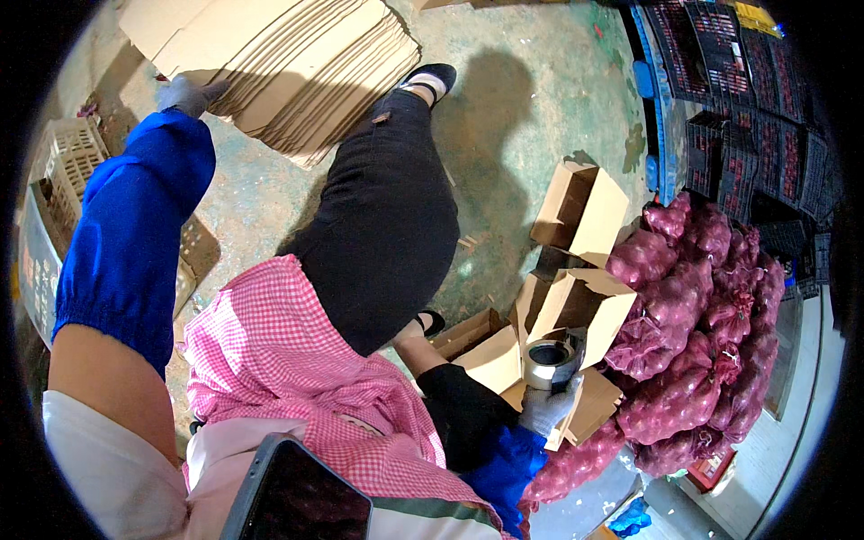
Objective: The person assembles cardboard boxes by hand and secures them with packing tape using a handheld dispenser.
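Observation:
My left hand (187, 95), in a grey glove, is at the near left corner of a stack of flattened cardboard boxes (297, 81). Its fingers are apart and reach to the edge of the sheets; whether they touch is hard to tell. On the right, my gloved right hand (549, 409) is closed around a tape dispenser (576, 346) carrying a wide roll of tape (550, 354). Just beyond the dispenser are opened cardboard boxes (580, 301) with raised flaps, partly hidden behind it.
Red mesh sacks of onions (670, 306) are piled at the right. Dark crates (747, 99) are stacked behind them beside a blue frame (664, 117). A pale plastic crate (76, 153) stands at far left. A phone (301, 499) is at my chest.

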Action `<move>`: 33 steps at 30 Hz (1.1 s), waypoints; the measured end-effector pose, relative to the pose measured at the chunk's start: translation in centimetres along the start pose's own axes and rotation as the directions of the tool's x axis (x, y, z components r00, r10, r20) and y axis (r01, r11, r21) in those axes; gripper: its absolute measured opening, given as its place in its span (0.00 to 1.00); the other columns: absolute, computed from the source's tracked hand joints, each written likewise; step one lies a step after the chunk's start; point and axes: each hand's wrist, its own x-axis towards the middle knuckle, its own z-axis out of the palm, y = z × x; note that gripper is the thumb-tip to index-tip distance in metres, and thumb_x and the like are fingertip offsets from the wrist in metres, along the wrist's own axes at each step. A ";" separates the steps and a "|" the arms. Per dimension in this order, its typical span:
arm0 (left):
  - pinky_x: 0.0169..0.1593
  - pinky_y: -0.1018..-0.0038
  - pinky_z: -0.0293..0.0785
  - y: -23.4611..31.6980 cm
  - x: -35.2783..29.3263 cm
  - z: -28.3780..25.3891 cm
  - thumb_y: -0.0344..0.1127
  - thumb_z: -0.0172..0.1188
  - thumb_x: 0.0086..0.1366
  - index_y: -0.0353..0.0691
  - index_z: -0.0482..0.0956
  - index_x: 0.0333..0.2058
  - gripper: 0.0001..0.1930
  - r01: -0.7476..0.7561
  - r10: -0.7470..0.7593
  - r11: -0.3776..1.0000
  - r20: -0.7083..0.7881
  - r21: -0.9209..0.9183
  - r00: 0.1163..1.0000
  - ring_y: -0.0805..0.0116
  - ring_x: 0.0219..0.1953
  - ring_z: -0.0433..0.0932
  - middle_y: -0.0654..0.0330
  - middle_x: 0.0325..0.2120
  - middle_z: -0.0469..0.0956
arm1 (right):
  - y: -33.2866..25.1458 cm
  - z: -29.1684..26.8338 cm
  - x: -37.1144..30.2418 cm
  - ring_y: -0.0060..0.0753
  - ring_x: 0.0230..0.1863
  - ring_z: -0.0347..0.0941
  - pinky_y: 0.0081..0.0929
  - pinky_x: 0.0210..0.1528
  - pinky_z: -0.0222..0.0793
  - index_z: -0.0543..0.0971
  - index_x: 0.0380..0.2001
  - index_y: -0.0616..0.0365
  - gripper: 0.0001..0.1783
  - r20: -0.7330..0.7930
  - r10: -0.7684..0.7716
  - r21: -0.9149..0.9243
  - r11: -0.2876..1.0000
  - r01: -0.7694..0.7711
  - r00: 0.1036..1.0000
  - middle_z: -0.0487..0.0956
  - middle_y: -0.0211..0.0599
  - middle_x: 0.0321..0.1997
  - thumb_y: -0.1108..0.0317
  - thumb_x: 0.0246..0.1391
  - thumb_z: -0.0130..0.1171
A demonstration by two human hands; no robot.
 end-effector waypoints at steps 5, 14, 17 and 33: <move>0.51 0.64 0.68 2.1 -1.4 -0.6 0.62 0.65 0.42 0.30 0.72 0.45 0.41 0.061 -0.057 0.994 -0.046 0.088 0.997 0.48 0.48 0.72 0.42 0.44 0.73 | 0.3 -1.2 0.9 0.42 0.56 0.63 0.42 0.59 0.59 0.63 0.55 0.63 0.27 0.037 0.005 0.003 1.000 -0.005 0.999 0.66 0.44 0.57 0.53 0.61 0.40; 0.48 0.63 0.70 9.1 -10.8 -4.3 0.60 0.60 0.46 0.34 0.73 0.43 0.35 -0.002 -0.003 0.992 0.038 0.127 0.999 0.51 0.45 0.74 0.43 0.42 0.74 | 0.5 -0.7 -0.4 0.42 0.55 0.64 0.43 0.57 0.62 0.64 0.54 0.65 0.25 0.076 0.005 0.046 0.999 -0.008 0.997 0.67 0.45 0.56 0.55 0.63 0.36; 0.47 0.62 0.70 9.1 -11.4 -6.6 0.60 0.57 0.49 0.34 0.73 0.41 0.33 -0.072 0.086 0.983 -0.076 0.171 0.993 0.51 0.44 0.75 0.43 0.40 0.75 | 1.2 -1.5 -1.2 0.40 0.54 0.65 0.42 0.57 0.63 0.65 0.52 0.66 0.24 0.242 -0.231 -0.368 0.877 0.309 0.942 0.68 0.46 0.54 0.57 0.63 0.35; 0.61 0.70 0.57 6.5 -18.4 -31.7 0.24 0.48 0.56 0.40 0.68 0.52 0.22 -0.360 0.627 0.757 -0.448 0.546 0.638 0.57 0.57 0.65 0.51 0.53 0.67 | 1.6 -7.9 -4.6 0.41 0.56 0.63 0.43 0.60 0.58 0.65 0.53 0.63 0.25 0.300 -0.176 0.065 0.984 0.164 0.938 0.68 0.43 0.55 0.55 0.61 0.42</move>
